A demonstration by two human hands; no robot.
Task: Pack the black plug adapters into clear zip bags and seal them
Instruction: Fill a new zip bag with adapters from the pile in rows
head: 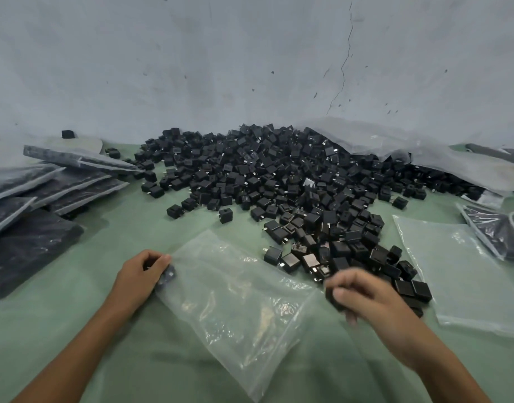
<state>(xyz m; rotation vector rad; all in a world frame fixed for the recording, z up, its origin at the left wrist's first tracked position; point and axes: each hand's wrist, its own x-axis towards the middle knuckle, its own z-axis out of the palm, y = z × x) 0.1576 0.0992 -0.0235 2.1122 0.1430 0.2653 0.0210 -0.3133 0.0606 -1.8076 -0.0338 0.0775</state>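
Packing station, seen from the head camera. A clear zip bag point(235, 292) lies flat and slack on the green surface point(104, 330), near centre. The left hand point(142, 274) has its fingers curled on the bag's left edge, where one adapter point(167, 276) shows dark through the film. The right hand point(363, 295), blurred, is closed around a black plug adapter point(332, 298) at the near end of the loose pile point(279, 175). Filled bags point(46, 193) are stacked at left, and a spare bag point(459, 271) lies at right.

Likely hazards:
- The film is limp, so the mouth may collapse and the adapter catch on its lip or slide out onto the surface.
- The adapters' metal prongs could snag or pierce the thin plastic.
- A piece resting across the zip track would probably keep the seal from closing.
- The right forearm passes just beside the pile and could scatter pieces.
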